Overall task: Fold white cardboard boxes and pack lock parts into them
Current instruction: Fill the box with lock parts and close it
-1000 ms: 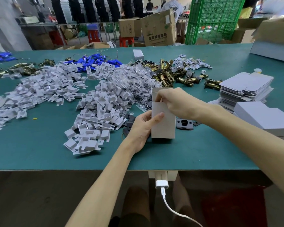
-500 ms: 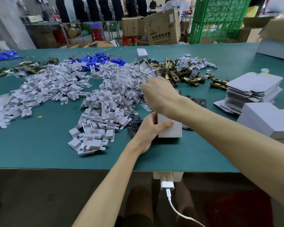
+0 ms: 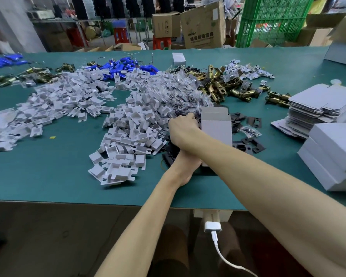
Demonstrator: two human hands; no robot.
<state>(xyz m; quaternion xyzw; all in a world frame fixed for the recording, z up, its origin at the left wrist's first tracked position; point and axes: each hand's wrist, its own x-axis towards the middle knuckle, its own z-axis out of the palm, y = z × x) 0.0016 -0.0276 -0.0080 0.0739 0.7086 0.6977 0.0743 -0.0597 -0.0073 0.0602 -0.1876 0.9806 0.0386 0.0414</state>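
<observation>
A white cardboard box [image 3: 216,128] stands upright on the green table [image 3: 48,176] with its top flaps open. My left hand [image 3: 185,166] grips the box low on its left side and is largely covered by my right forearm. My right hand [image 3: 183,124] crosses over it to the left of the box, knuckles up, fingers curled down into the edge of a heap of clear screw bags [image 3: 180,96]. What those fingers hold is hidden. White cardboard inserts [image 3: 128,136] lie in a big pile just left of both hands.
Brass latches [image 3: 218,88] lie behind the box and black plates [image 3: 252,144] to its right. A stack of flat box blanks [image 3: 320,108] and folded white boxes [image 3: 336,152] sit at the right. Blue parts [image 3: 128,66] lie farther back. A charger and cable [image 3: 213,226] hang at the table's front edge.
My right hand left the box's top and swung left across my left arm down to the bag heap. My left hand kept hold of the box, whose top flaps now show open.
</observation>
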